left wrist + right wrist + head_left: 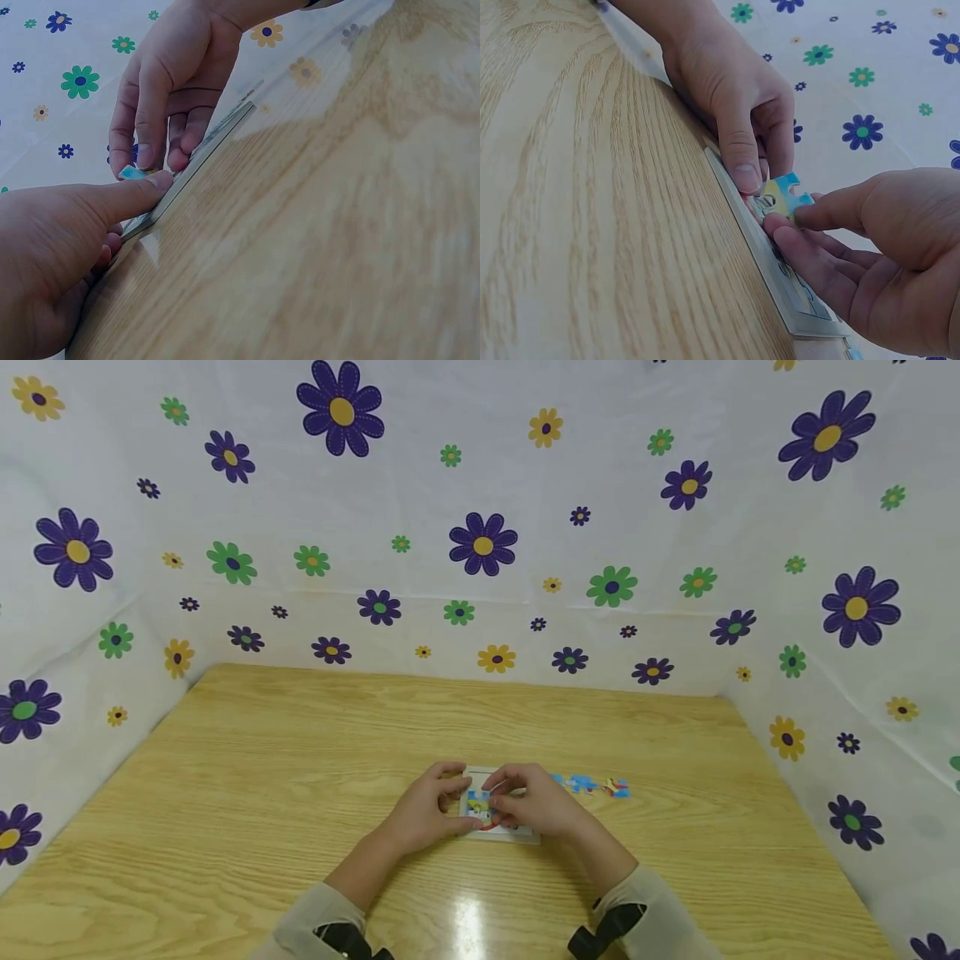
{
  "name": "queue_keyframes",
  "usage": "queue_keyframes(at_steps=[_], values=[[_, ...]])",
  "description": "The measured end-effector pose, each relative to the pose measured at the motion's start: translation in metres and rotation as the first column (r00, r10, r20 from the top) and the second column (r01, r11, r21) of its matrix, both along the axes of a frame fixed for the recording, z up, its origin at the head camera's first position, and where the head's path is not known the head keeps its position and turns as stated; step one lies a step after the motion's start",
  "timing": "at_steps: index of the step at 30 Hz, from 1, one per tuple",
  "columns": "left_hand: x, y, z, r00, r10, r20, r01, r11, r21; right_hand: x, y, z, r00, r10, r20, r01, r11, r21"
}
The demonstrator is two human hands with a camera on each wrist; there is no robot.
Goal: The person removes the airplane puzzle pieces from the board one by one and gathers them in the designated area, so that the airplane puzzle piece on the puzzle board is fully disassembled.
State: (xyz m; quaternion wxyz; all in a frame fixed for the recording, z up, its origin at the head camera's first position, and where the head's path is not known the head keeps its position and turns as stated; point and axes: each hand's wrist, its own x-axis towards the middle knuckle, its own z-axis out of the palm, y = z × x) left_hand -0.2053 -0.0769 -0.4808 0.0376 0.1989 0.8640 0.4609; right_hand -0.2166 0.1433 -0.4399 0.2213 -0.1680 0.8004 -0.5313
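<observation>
A shallow white puzzle frame lies on the wooden table, with part of a picture inside it. My left hand grips the frame's left side, fingers at the far corner and thumb on the near edge. Between thumb and fingertips, my right hand pinches a yellow and blue jigsaw piece low over the frame, right beside the left thumb. From the head view, my right hand hides much of the frame's right half. In the left wrist view only the blue edge of the piece shows.
Several loose jigsaw pieces lie in a row just right of the frame, with a red, yellow and blue piece at its right end. A white flowered cloth hangs behind the table and along both sides.
</observation>
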Motion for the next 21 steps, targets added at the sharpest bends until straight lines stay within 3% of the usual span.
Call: queue_keyframes(at_steps=[10, 21], values=[[0.001, 0.000, 0.001, 1.000, 0.002, -0.017, -0.002, 1.000, -0.009, -0.002, 0.007, 0.006, 0.996, -0.012, 0.083, 0.012, 1.000, -0.009], [0.000, 0.001, 0.000, 1.000, 0.013, -0.010, -0.013, 1.000, -0.005, -0.014, 0.025, 0.002, 0.987, 0.046, 0.154, -0.043, 0.999, -0.025]])
